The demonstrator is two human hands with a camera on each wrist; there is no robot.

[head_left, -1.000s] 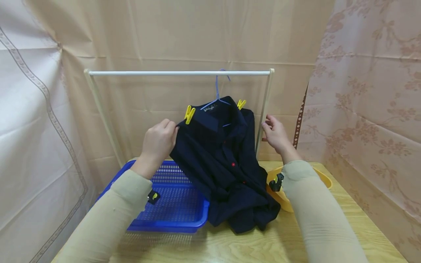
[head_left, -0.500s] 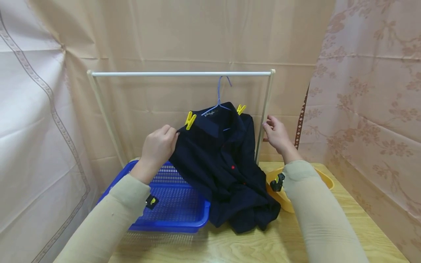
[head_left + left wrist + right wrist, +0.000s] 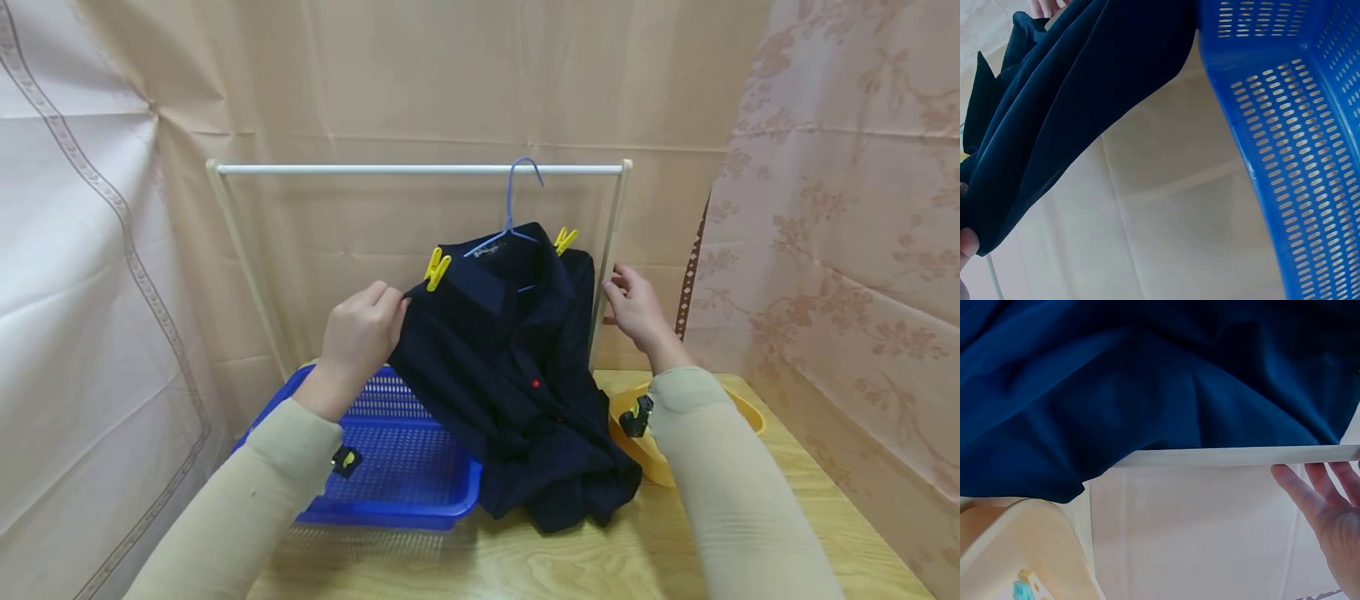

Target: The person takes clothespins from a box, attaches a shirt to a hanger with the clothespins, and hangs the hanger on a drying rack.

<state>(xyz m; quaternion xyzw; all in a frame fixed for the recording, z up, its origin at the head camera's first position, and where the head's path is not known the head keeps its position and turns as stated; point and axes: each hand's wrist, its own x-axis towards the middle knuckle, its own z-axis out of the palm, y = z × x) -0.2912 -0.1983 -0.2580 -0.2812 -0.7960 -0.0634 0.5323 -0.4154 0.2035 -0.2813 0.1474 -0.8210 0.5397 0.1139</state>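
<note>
A dark navy shirt (image 3: 495,375) with red buttons is on a blue wire hanger (image 3: 509,204). Yellow clothespins sit at its left shoulder (image 3: 437,269) and right shoulder (image 3: 566,241). My left hand (image 3: 363,329) pinches the shirt's left shoulder cloth; only its fingertips show in the left wrist view. The hanger's hook crosses in front of the white bar (image 3: 360,170) with its top above it; whether it rests there I cannot tell. Fingertips of my right hand (image 3: 1335,506) touch the rack's right post (image 3: 1229,455), the fingers mostly straight.
A blue perforated basket (image 3: 397,512) stands on the wooden table (image 3: 375,571), left of the shirt. At right is a yellow basin (image 3: 648,458), with clothespins (image 3: 1029,587) inside in the right wrist view. Curtains (image 3: 420,75) surround the table.
The shirt and hanger dropped until the hook was below the bar, then rose and shifted slightly right. The hook now overlaps the bar. My right hand stays at the post.
</note>
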